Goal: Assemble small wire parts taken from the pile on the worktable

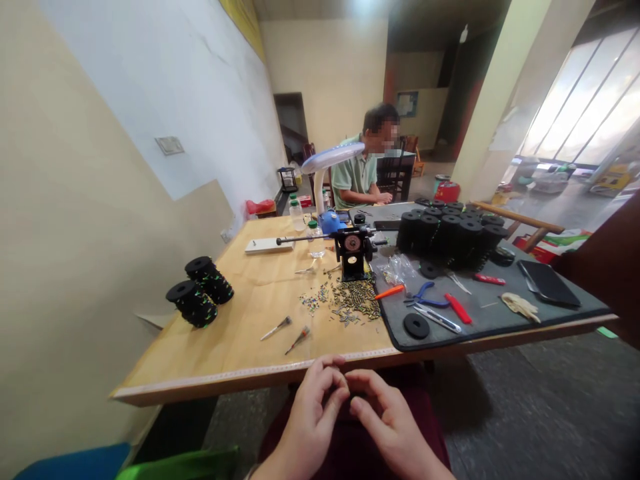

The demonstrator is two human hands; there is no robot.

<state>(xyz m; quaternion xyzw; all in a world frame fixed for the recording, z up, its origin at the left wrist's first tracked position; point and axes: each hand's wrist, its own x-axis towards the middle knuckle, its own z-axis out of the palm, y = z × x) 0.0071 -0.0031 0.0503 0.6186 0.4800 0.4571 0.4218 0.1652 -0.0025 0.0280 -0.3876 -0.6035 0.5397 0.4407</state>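
Close together above my lap, just off the table's front edge, are my left hand (318,408) and my right hand (384,412). Both have curled fingers, with thumbs and fingertips nearly meeting; whatever is between them is hidden or too small to name. Beyond them on the table lie two small pointed tools with dark ends, one pale (276,328) and one reddish (299,340). Farther in are a heap of small brass-coloured pieces (356,297) and a scatter of tiny coloured bits (314,298). A black hand-cranked device with a round dial (352,253) stands behind the heap.
Two black spools (193,303) stand at left, many more (450,237) at right. The grey mat (350,337) is wrongly no part of this spot; blue pliers (427,295), a utility knife (437,319) and a black disc (416,325) lie at right. Behind a lamp (333,157) sits another person (356,177).
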